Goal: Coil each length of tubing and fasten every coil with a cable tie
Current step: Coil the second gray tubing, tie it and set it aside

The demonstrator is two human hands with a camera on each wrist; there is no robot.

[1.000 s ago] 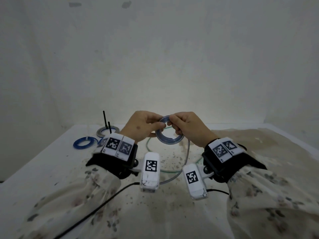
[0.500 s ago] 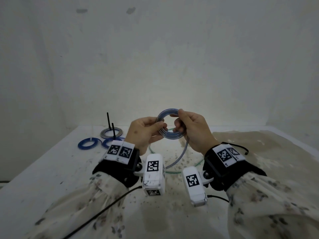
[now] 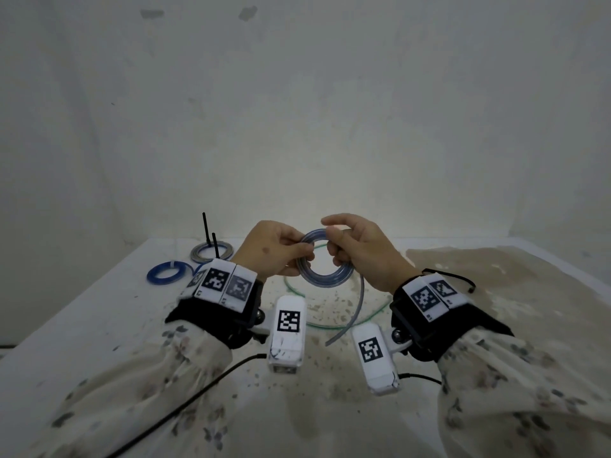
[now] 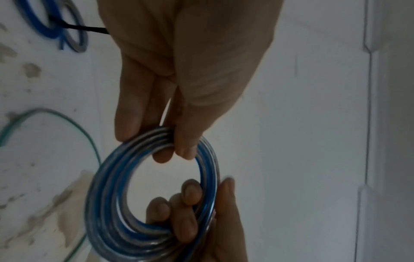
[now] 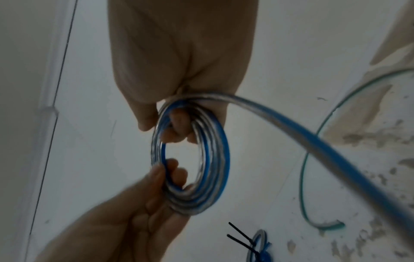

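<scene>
- Left of the head frame, on the table (image 3: 99, 325): a blue coil (image 3: 164, 273) and a grey coil (image 3: 211, 252) with black cable ties (image 3: 205, 234) standing up.
- Centre: the left hand (image 3: 276, 253) pinches the clear-blue tubing coil (image 3: 324, 262), held above the table; the right hand (image 3: 358, 251) grips its other side.
- The left wrist view alone shows right fingers (image 4: 179, 212) hooked through the ring.
- The right wrist view, right side: the loose tail (image 5: 313, 140) and green tubing (image 5: 313, 177).

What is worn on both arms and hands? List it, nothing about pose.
Both hands, left hand and right hand, are bare. Cream floral sleeves, black wrist straps with black-and-white square-code tags, a white tagged camera block under each wrist, thin black cables trailing back.
</scene>
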